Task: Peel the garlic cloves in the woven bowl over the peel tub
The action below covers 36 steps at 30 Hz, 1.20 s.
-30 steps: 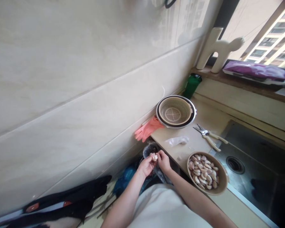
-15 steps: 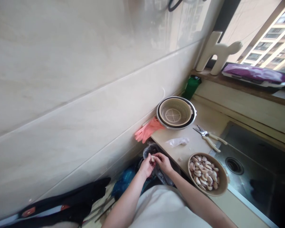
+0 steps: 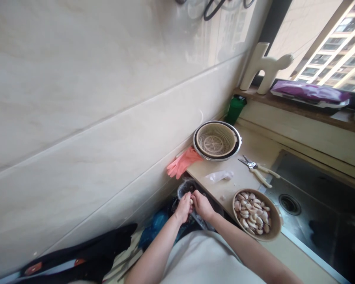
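My left hand (image 3: 183, 208) and my right hand (image 3: 201, 205) meet over a bin lined with a clear bag (image 3: 185, 187), just off the left end of the counter. Both pinch a small pale garlic clove (image 3: 191, 201) between their fingertips; most of it is hidden by the fingers. To the right on the counter stands a tan bowl (image 3: 274, 233) holding several garlic cloves (image 3: 253, 213), about a hand's width from my right hand.
A beige colander in a steel bowl (image 3: 217, 140) sits at the back of the counter (image 3: 251, 150), with pink rubber gloves (image 3: 182, 161) hanging beside it. Kitchen shears (image 3: 258, 170), a plastic scrap (image 3: 221, 176), a green bottle (image 3: 235, 109) and the sink (image 3: 319, 205) lie rightward.
My hands have drawn slightly closer together around the clove and sunk a little toward the bin. The view tilted slightly; the bowl and counter items stay where they were.
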Each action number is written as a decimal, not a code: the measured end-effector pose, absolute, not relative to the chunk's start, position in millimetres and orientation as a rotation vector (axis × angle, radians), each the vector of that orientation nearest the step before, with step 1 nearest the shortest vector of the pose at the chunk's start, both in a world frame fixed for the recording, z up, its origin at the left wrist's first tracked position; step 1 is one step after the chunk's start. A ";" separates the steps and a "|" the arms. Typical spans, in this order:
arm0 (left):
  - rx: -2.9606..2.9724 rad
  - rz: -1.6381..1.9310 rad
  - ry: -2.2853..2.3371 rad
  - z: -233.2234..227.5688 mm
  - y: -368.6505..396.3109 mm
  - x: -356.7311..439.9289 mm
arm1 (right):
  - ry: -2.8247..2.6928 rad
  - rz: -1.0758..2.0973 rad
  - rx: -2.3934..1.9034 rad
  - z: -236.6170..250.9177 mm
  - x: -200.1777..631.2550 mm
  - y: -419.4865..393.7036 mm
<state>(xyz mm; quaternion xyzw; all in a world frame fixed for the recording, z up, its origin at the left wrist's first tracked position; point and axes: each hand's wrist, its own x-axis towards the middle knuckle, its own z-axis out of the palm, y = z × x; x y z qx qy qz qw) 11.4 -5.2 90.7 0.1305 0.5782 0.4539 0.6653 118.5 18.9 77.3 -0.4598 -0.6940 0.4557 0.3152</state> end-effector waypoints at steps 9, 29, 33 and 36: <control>0.350 1.034 1.210 105.6 -2.5 8.9 | -1.709 1.245 -1.242 77.3 121.7 21.5; -0.050 1.119 0.983 110.2 6.6 18.9 | -1.940 0.518 -1.680 138.1 275.4 -14.2; -0.005 1.136 0.958 114.0 3.1 21.5 | -2.076 0.878 -1.306 137.7 194.4 -0.2; 0.041 1.156 0.948 114.1 0.2 20.0 | -2.127 0.943 -1.242 130.7 157.6 10.8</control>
